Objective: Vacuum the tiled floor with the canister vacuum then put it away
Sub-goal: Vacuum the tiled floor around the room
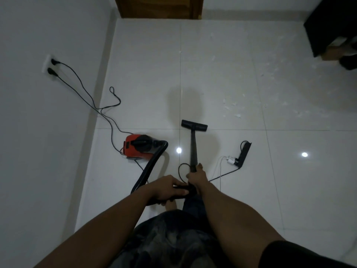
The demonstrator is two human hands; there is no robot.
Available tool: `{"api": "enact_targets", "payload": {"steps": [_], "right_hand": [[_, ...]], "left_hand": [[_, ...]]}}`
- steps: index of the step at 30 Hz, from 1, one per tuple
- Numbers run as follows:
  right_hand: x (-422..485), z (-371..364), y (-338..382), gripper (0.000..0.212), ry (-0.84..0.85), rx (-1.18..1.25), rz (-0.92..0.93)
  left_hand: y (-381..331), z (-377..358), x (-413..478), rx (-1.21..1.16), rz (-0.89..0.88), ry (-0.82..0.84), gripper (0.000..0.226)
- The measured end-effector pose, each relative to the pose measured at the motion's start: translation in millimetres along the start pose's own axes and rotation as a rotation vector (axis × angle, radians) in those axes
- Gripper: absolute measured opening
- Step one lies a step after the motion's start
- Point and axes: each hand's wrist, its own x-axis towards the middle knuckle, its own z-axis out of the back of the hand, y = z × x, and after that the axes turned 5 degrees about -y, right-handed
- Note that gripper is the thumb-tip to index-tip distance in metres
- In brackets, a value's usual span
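A red and black canister vacuum (138, 148) sits on the white tiled floor (231, 74) near the left wall. Its black hose (152, 165) curves from the canister back to my hands. My left hand (169, 187) grips the hose handle end. My right hand (197, 174) is closed around the black wand (193, 149), higher up. The wand runs forward to the flat black floor head (194, 125), which rests on the tiles. White scraps of debris (231, 109) lie scattered ahead and to the right of the head.
Two black plugs sit in a wall socket (50, 65) on the left, their cords (108, 117) trailing across the floor. A black power strip (243, 154) with a white charger lies right of the wand. A wooden door (158, 6) stands ahead, dark furniture (328, 24) at far right.
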Motion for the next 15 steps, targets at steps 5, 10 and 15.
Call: {"api": "enact_targets", "payload": {"steps": [5,10,15], "right_hand": [[5.3,14.6,14.9,0.097,0.016,-0.056,-0.013],[22.5,43.9,29.9,0.088,0.024,0.071,-0.051],[8.7,96.5,79.0,0.062,0.049,0.144,-0.082]], "left_hand": [[4.0,1.1,19.4,-0.016,-0.012,-0.026,0.045],[-22.8,4.8,41.1,-0.065,-0.034,-0.061,0.033],[-60.8,16.1,77.3,-0.078,0.003,-0.039,0.039]]}}
